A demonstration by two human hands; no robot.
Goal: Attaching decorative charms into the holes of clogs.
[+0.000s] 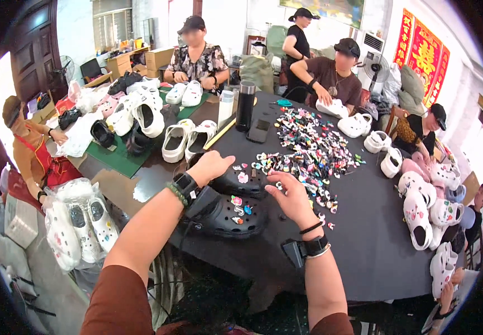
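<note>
From the head camera I look down on a dark bench point(364, 251) with two black shoes in front of me. The near black shoe point(219, 222) lies side-on at the bench's front edge, its toe to the right, with several coloured charms point(237, 210) on its holed upper. Just behind it is the far black shoe point(233, 184), partly covered by my left hand, with a pink flower charm point(243, 177) on top.

My left hand point(210, 167) is over the heel end of that far shoe, thumb stretched out to the right. Its fingers are mostly hidden from me, so I cannot tell whether they are clamped on anything. My right hand point(291, 196) is near the toes of both shoes, palm turned inward, with thumb and forefinger bent and a little apart.

Beyond my right hand spreads a large heap of small mixed charms point(319, 148). Behind the shoes I see a phone point(258, 131), a tall black bottle point(245, 106), a yellow stick point(220, 134) and a pair of white shoes point(175, 140). More white shoes sit in a clear bag point(65, 192) at lower left, and others line the bench's right side. Several co-workers sit around the bench; one point(333, 84) handles a white shoe point(332, 109).
</note>
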